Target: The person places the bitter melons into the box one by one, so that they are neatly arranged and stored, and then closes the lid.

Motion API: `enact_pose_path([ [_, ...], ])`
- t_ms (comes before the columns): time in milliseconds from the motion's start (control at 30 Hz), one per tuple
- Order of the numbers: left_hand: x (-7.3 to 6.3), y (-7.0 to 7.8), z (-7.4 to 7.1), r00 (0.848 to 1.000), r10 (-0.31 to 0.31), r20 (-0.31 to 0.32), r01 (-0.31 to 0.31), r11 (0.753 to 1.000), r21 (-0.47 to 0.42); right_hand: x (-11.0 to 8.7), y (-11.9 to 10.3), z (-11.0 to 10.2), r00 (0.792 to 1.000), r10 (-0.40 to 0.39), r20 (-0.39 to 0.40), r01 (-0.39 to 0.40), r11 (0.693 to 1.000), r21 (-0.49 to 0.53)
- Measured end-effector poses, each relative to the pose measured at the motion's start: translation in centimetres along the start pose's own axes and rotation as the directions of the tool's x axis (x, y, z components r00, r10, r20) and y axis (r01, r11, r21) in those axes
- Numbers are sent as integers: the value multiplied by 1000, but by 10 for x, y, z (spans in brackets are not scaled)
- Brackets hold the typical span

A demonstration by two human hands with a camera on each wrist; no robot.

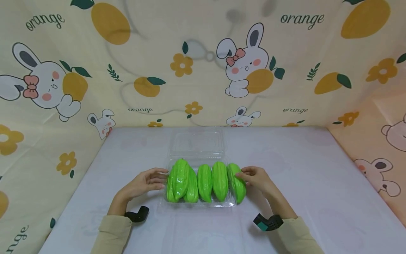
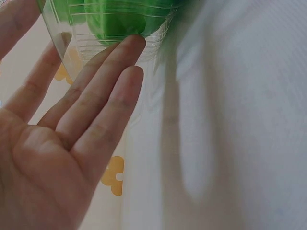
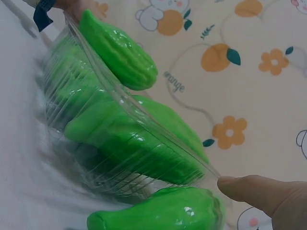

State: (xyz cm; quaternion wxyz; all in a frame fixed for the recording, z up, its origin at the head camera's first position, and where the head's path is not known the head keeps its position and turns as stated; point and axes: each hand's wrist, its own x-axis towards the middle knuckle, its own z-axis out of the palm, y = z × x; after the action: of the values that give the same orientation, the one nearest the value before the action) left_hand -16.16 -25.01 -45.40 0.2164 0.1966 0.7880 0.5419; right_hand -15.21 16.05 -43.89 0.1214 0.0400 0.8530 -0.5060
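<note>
A clear plastic clamshell box (image 1: pixel 233 203) lies with its lid (image 1: pixel 196 143) folded back. Several glossy green bitter melons (image 1: pixel 220 181) sit in its base, with one (image 1: pixel 181 178) on top of others at the left. My left hand (image 1: pixel 147 181) has its fingers extended at the box's left wall, fingertips right at the ribbed plastic in the left wrist view. At the right end, my right hand (image 1: pixel 255 178) holds the rightmost bitter melon (image 1: pixel 238 185) at its upper part; that melon overlaps the box's right wall. In the right wrist view only the thumb (image 3: pixel 249 188) shows, beside the rim.
The box stands on a white tabletop (image 1: pixel 301 176). A cloth backdrop (image 1: pixel 203 70) with rabbits, oranges and flowers rises behind the table and along both sides. Each wrist wears a dark camera mount, the left one (image 1: pixel 138 214) and the right one (image 1: pixel 269 222).
</note>
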Motion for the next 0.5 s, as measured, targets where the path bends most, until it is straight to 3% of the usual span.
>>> enact_pose_path([
  [500,0,1,0,1000,7,1,-7,1000,-14,2,2,2,999,35,7,-35,999,-14],
])
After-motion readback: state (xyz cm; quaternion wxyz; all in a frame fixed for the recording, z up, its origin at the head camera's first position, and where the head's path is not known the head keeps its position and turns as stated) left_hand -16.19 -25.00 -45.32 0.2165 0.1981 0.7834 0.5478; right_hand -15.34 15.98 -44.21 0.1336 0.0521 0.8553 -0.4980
